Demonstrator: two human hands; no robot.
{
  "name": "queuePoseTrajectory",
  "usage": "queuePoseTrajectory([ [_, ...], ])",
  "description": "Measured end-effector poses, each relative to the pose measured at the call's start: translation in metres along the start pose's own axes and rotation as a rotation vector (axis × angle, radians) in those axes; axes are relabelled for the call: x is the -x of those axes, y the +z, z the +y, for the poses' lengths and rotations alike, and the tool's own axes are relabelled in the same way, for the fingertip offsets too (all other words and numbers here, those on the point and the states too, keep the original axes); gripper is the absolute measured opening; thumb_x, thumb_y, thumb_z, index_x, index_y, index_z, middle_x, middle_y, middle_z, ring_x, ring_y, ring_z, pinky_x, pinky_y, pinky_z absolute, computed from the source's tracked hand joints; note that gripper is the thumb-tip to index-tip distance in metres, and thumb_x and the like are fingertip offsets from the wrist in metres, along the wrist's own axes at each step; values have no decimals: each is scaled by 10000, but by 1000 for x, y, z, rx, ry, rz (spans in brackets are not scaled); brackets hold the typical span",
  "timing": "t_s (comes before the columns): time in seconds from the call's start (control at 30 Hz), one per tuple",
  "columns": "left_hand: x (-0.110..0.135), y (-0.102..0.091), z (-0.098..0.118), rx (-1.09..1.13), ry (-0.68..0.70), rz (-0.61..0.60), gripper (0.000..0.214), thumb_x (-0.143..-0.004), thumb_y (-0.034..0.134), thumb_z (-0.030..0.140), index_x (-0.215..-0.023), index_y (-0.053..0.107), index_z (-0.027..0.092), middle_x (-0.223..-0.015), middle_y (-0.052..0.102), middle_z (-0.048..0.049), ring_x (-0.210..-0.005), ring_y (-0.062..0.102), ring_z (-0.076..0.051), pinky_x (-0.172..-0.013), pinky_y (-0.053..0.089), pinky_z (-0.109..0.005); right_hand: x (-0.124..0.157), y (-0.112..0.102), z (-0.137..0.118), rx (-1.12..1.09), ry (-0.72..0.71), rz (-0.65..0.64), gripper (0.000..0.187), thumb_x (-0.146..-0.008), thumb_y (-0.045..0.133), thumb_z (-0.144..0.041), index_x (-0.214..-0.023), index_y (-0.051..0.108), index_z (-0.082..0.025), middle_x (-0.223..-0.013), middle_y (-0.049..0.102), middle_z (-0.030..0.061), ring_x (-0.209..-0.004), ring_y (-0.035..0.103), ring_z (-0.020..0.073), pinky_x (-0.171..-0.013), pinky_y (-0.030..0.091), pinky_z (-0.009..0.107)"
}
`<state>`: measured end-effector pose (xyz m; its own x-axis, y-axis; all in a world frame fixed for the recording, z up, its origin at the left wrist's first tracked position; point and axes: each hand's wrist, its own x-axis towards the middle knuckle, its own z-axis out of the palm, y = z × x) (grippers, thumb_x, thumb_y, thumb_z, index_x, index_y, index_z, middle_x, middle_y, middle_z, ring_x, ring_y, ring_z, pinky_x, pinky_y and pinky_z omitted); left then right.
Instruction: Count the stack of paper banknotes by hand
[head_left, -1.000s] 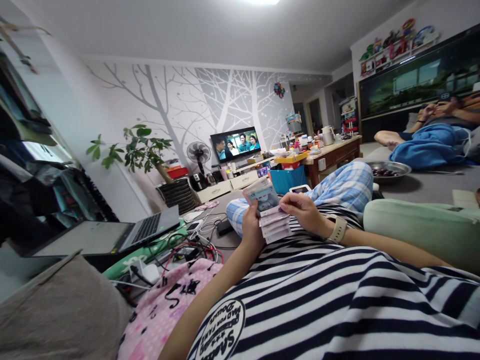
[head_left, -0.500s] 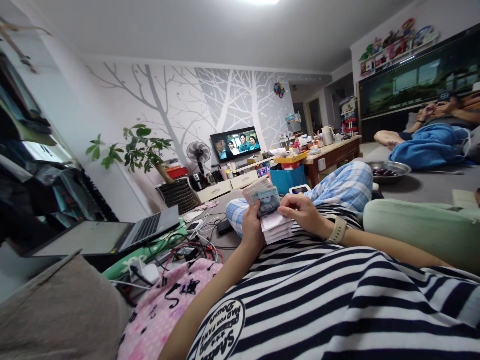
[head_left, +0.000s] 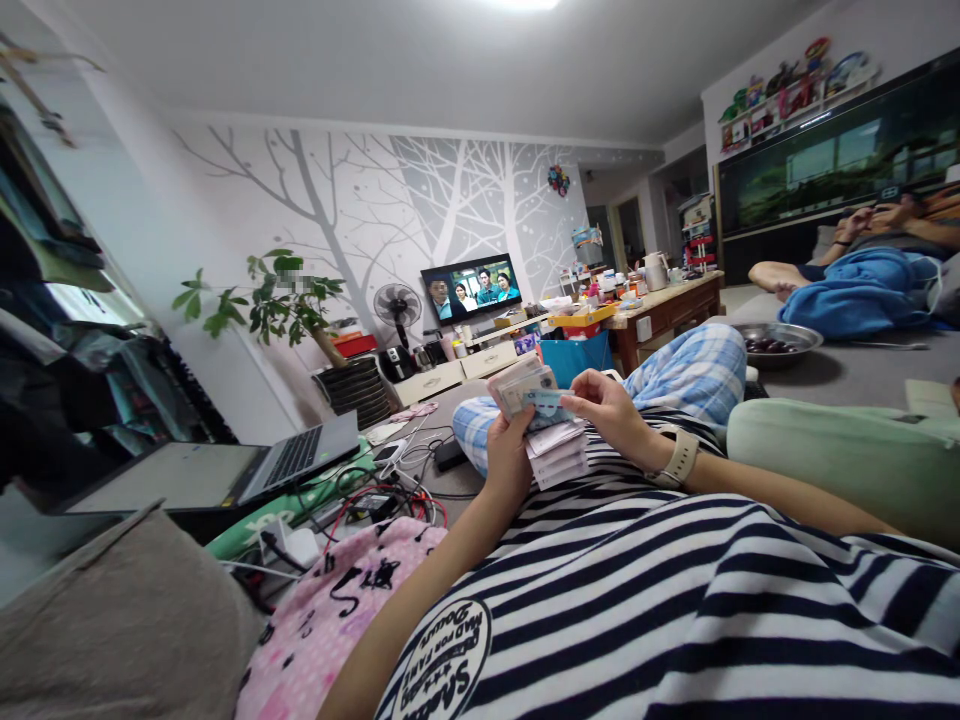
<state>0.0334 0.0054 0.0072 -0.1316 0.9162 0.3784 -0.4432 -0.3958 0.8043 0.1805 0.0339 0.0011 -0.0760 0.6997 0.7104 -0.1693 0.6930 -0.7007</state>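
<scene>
A stack of banknotes [head_left: 556,458] is in my left hand [head_left: 511,450], whose fingers are closed around its left side, the thumb on top. The lower part of the stack fans out in pale layers, and pinkish edges show at the top. My right hand [head_left: 606,408], with a pale-strapped watch on the wrist, pinches the right end of a bluish banknote [head_left: 547,398] between thumb and forefinger. This note is lifted and bent above the rest. Both hands are over my lap, in front of my striped shirt.
On the left lie an open laptop [head_left: 300,455], tangled cables [head_left: 375,500] and a pink blanket [head_left: 337,610]. A green cushion [head_left: 840,455] rests by my right forearm. Beyond it are a metal bowl [head_left: 806,343] of dark round fruit and another person's legs near a blue blanket [head_left: 862,290].
My right hand has risen slightly, lifting the right end of the bluish note, which now bends away from the stack. My left hand still holds the stack in nearly the same place.
</scene>
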Motion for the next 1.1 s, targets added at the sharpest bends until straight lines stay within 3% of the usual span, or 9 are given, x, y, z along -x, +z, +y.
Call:
queuePoseTrajectory([
  [0.13,2,2,0,2,-8,0,326,-587,781,259,-889,695,174,-840,742,-36,-931,677,-248,-883,484,-374,-1,-1,-1,56,-14,-7,408,-762,662,-545,-649,527,-177,-586,444,-35,-551,368,101,-510,286,255],
  [0.47,-1,-4,0,-65,31,-72,424,-714,715,450,-1004,701,141,-930,745,-84,-1003,664,-260,-915,477,-366,0,-1,-1,36,-38,13,403,-811,592,-545,-635,533,-187,-584,443,-27,-564,379,116,-538,322,264],
  [0.63,-2,-7,1,-145,80,-18,421,-738,682,513,-930,714,139,-877,739,-84,-942,668,-248,-897,477,-346,4,-1,-7,42,-85,-11,414,-832,572,-553,-640,523,-190,-596,454,-20,-574,385,120,-552,329,271],
  [0.83,4,2,11,-220,111,37,264,-788,631,417,-782,713,166,-799,720,-81,-822,641,-239,-795,495,-322,7,-1,-10,81,-156,-48,427,-857,551,-558,-640,524,-191,-612,468,-8,-597,403,129,-562,348,270],
  [1.1,11,3,19,-328,152,36,244,-825,589,354,-721,699,163,-778,710,-69,-758,601,-206,-751,475,-296,7,0,-8,80,-180,-50,383,-862,565,-536,-695,553,-192,-640,487,-5,-614,428,133,-571,369,268],
])
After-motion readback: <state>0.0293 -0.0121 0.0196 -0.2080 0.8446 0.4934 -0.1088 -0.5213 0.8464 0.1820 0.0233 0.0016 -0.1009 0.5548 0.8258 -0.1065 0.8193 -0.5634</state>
